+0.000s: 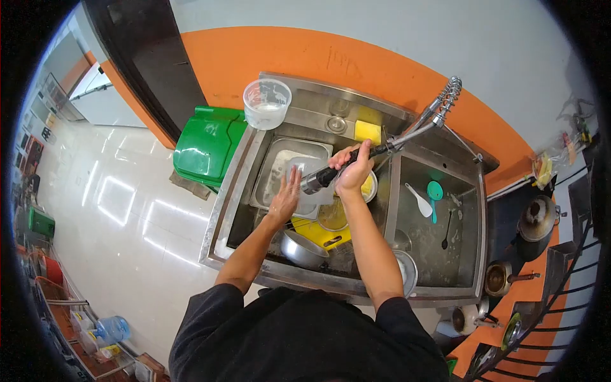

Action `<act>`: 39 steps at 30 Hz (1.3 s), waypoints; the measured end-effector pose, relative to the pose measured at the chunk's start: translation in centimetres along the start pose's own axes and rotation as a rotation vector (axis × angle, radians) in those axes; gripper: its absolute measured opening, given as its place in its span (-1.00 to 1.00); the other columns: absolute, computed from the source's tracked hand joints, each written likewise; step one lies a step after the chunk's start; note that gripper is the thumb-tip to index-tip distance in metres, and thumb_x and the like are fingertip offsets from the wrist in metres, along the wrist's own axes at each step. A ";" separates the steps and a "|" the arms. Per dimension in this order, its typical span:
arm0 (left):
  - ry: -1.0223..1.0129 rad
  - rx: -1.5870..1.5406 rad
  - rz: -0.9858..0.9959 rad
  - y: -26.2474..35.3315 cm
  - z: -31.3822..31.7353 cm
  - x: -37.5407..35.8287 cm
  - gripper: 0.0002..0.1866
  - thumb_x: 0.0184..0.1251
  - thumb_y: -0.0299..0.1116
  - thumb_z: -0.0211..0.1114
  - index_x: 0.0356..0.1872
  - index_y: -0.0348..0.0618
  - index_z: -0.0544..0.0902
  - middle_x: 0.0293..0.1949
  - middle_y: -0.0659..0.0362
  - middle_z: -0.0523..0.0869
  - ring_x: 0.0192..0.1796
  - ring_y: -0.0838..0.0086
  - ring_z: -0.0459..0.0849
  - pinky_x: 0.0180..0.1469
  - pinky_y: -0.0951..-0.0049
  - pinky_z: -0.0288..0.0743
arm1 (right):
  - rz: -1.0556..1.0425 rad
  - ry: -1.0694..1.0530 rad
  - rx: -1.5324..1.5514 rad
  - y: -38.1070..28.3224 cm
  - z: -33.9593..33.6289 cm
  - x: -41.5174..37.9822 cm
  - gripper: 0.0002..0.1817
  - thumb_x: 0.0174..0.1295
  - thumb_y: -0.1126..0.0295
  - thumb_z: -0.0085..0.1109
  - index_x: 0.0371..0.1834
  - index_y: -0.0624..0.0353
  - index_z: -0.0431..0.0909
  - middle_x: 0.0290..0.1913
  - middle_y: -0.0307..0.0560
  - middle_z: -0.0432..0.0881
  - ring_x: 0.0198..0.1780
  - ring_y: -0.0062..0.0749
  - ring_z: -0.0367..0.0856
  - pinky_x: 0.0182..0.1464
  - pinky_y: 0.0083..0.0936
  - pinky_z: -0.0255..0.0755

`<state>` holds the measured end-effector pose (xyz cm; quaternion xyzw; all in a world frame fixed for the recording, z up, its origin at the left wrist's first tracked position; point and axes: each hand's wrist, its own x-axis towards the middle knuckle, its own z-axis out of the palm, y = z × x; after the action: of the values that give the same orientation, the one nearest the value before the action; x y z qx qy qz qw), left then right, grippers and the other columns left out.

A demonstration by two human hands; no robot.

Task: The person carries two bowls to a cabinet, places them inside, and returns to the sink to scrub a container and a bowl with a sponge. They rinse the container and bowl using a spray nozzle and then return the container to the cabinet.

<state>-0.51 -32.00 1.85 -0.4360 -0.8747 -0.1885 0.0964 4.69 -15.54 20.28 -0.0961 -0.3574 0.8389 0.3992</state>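
My right hand (354, 169) is wrapped around the black handle of a spray faucet (324, 177), whose head points left over the left sink basin. In front of that nozzle, my left hand (286, 198) holds a see-through plastic piece (316, 195), perhaps a lid; its full outline is blurred. Below my hands lie a steel pot (303, 249), a yellow cutting board (340, 238) with a dark handle slot, and a round clear-walled container (333, 218). Behind my left hand is a rectangular steel pan (263, 167).
A clear plastic tub (267, 105) stands on the sink's back left corner, and a yellow sponge (367, 132) on the back ledge. The right basin holds a white rice paddle (418, 200), a teal ladle (435, 191) and a dark spoon (447, 229). A green bin (207, 146) stands left.
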 end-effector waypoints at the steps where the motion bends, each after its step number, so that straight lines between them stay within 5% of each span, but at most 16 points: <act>1: 0.010 -0.070 -0.043 -0.1 0.9 1.1 -0.14 0.13 -0.68 0.08 0.54 -0.30 0.03 0.57 -0.25 -0.08 0.44 -0.16 0.32 0.43 0.03 0.32 | 0.024 -0.013 0.002 0.3 -0.1 -0.1 -0.49 0.46 -0.13 0.00 -0.40 0.08 0.25 -0.72 -0.20 0.26 -0.74 -0.42 0.31 -0.65 -0.40 0.31; 5: -0.216 -0.361 -0.405 2.9 -3.2 4.3 -0.30 0.23 -0.61 0.04 0.48 -0.27 0.21 0.49 -0.31 0.15 0.26 -0.14 0.56 0.31 0.07 0.46 | -0.085 -0.013 -0.018 -0.5 -0.4 1.4 -0.44 0.48 -0.14 -0.05 -0.51 0.09 0.26 -0.72 -0.19 0.27 -0.73 -0.41 0.29 -0.62 -0.40 0.31; 8: 0.053 -0.484 -0.321 -0.3 2.5 4.1 -0.40 0.36 -0.48 0.04 0.44 -0.20 0.23 0.38 -0.18 0.40 -0.09 -0.37 0.69 0.00 -0.12 0.67 | -0.216 -0.007 -0.088 -1.8 -1.3 2.4 -0.39 0.49 -0.15 -0.10 -0.60 0.10 0.26 -0.72 -0.18 0.26 -0.73 -0.40 0.27 -0.60 -0.40 0.29; 10: -0.019 -1.197 -1.036 1.2 -0.4 4.6 -0.42 0.33 -0.58 -0.06 0.43 -0.17 0.26 0.24 -0.15 0.53 -0.07 -0.24 0.72 -0.26 -0.08 0.79 | -0.259 -0.021 -0.218 -1.9 -2.1 2.1 -0.38 0.49 -0.16 -0.10 -0.60 0.10 0.26 -0.72 -0.18 0.26 -0.73 -0.41 0.26 -0.60 -0.40 0.28; 14: 0.083 -1.536 -1.048 3.0 1.7 4.0 -0.31 0.23 -0.72 -0.15 0.45 -0.11 0.23 0.25 -0.12 0.49 -0.02 -0.20 0.70 -0.41 0.00 0.81 | -0.011 -0.079 -0.025 -0.2 -1.8 0.0 -0.38 0.49 -0.13 -0.05 -0.59 0.16 0.30 -0.73 -0.17 0.28 -0.72 -0.37 0.35 -0.60 -0.39 0.34; 16: -0.070 -1.698 -0.819 4.7 -0.2 3.4 -0.19 0.13 -0.81 -0.24 0.48 0.03 0.17 0.32 -0.10 0.42 0.07 -0.25 0.65 -0.36 -0.02 0.82 | -0.012 -0.045 0.016 0.1 -1.5 0.5 -0.37 0.49 -0.13 -0.05 -0.60 0.17 0.30 -0.72 -0.17 0.30 -0.71 -0.37 0.37 -0.61 -0.39 0.33; 17: -0.180 -1.721 -0.936 4.5 -1.1 3.3 -0.13 0.13 -0.84 -0.20 0.51 0.14 0.11 0.38 -0.09 0.35 0.16 -0.24 0.59 -0.33 -0.01 0.83 | -0.142 -0.019 -0.038 0.0 -1.7 1.2 -0.37 0.48 -0.14 -0.05 -0.61 0.17 0.29 -0.71 -0.16 0.30 -0.71 -0.37 0.36 -0.61 -0.39 0.32; 21: 0.159 -1.308 -0.643 2.1 1.9 0.9 -0.09 0.12 -0.85 -0.23 0.53 0.18 0.09 0.42 -0.08 0.29 0.18 -0.21 0.59 -0.32 0.03 0.83 | -0.256 -0.041 -0.191 -1.3 -3.6 2.6 -0.35 0.48 -0.14 -0.04 -0.65 0.16 0.29 -0.71 -0.16 0.34 -0.69 -0.42 0.35 -0.60 -0.47 0.27; 23: 0.263 -1.666 -0.930 2.0 1.1 1.3 -0.15 0.25 -0.65 0.18 0.55 0.04 0.05 0.49 -0.11 0.18 0.37 -0.25 0.39 0.04 -0.27 0.67 | -0.142 -0.064 -0.219 -0.6 -4.1 1.9 -0.37 0.49 -0.14 -0.06 -0.64 0.11 0.30 -0.69 -0.19 0.36 -0.67 -0.47 0.34 -0.61 -0.49 0.23; 25: -0.211 -0.243 -0.387 -1.1 8.4 0.9 0.46 -0.54 0.09 0.76 0.55 -0.14 0.11 0.55 -0.19 0.06 0.54 -0.11 0.08 0.59 0.14 -0.06 | 0.046 -0.028 -0.184 0.0 -3.5 0.5 -0.41 0.50 -0.08 -0.13 -0.66 0.05 0.29 -0.70 -0.21 0.33 -0.64 -0.44 0.33 -0.57 -0.44 0.26; 27: -0.136 -0.795 -0.533 1.7 5.3 1.5 0.32 -0.37 -0.24 0.73 0.55 -0.11 0.09 0.47 -0.19 0.27 0.47 -0.04 0.29 0.54 0.09 0.09 | -0.049 0.125 -0.351 0.0 -1.6 -0.7 -0.44 0.49 -0.04 -0.16 -0.68 0.01 0.28 -0.69 -0.23 0.31 -0.63 -0.47 0.29 -0.53 -0.46 0.26; 29: 0.197 -1.580 -0.885 3.3 1.2 2.3 -0.21 0.22 -0.51 0.21 0.53 -0.02 0.16 0.23 -0.18 0.56 0.12 0.03 0.68 0.04 0.07 0.68 | -0.041 0.092 -0.260 -0.8 -1.8 0.0 -0.38 0.50 -0.15 -0.20 -0.68 -0.01 0.22 -0.70 -0.28 0.25 -0.65 -0.52 0.24 -0.55 -0.52 0.19; 31: 0.407 -1.479 -1.093 1.9 3.0 3.2 -0.31 0.28 -0.53 0.06 0.49 -0.03 0.24 0.17 -0.15 0.61 -0.11 0.06 0.78 -0.37 0.11 0.76 | 0.013 0.067 -0.189 -1.0 -0.2 -0.1 -0.36 0.49 -0.22 -0.19 -0.67 -0.03 0.18 -0.71 -0.31 0.20 -0.66 -0.56 0.19 -0.57 -0.56 0.13; 33: 0.409 -1.519 -1.221 3.4 -0.2 3.9 -0.32 0.26 -0.54 0.06 0.47 -0.05 0.27 0.14 -0.15 0.63 -0.13 0.07 0.79 -0.36 0.10 0.76 | 0.050 0.061 -0.169 -1.2 1.7 -1.8 -0.37 0.48 -0.23 -0.15 -0.65 -0.04 0.17 -0.71 -0.32 0.17 -0.67 -0.57 0.16 -0.58 -0.57 0.10; 35: 0.122 -1.390 -1.151 2.8 2.9 4.6 -0.30 0.24 -0.54 0.10 0.48 -0.04 0.26 0.06 -0.15 0.69 -0.19 0.08 0.79 -0.31 0.12 0.74 | 0.238 0.068 -0.107 -1.2 2.7 -2.9 -0.39 0.48 -0.21 -0.13 -0.63 -0.04 0.20 -0.70 -0.31 0.15 -0.68 -0.55 0.12 -0.59 -0.57 0.10; 39: 0.416 -1.211 -1.078 2.2 10.0 5.7 -0.18 0.22 -0.49 0.24 0.54 0.03 0.14 -0.02 -0.13 0.73 -0.22 0.08 0.79 -0.48 0.07 0.72 | 0.221 -0.101 -0.064 -1.7 1.6 -2.8 -0.39 0.47 -0.21 -0.10 -0.64 -0.03 0.21 -0.71 -0.31 0.17 -0.69 -0.55 0.15 -0.58 -0.57 0.15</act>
<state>-2.24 -22.50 -4.85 0.1093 -0.6753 -0.7227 -0.0984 6.86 -17.77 22.24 -0.1053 -0.3906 0.8698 0.2826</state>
